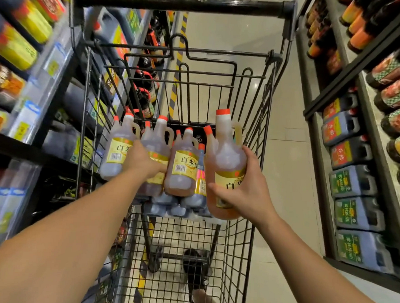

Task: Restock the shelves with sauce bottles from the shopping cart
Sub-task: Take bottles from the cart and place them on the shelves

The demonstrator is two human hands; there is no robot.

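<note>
Left shelving (48, 80) and right shelving (329, 104) flanked the shopping cart (182, 4), both stocked with dark sauce bottles. Row of vinegar bottles (182, 164) stood at the cart's far end, long axes upright, orange caps up. Lifted vinegar bottle (226, 161) sat above the cart's right side, near vertical, cap up, handle toward the right wall. Right hand (250, 190) wrapped its lower body, thumb across the label. Left hand (143, 160) gripped a row bottle (156, 142); fingertips hidden.

Pale glossy floor (287, 123) runs between dark metal shelves (358, 65), with a yellow-black striped strip (175, 90), perhaps tape.
</note>
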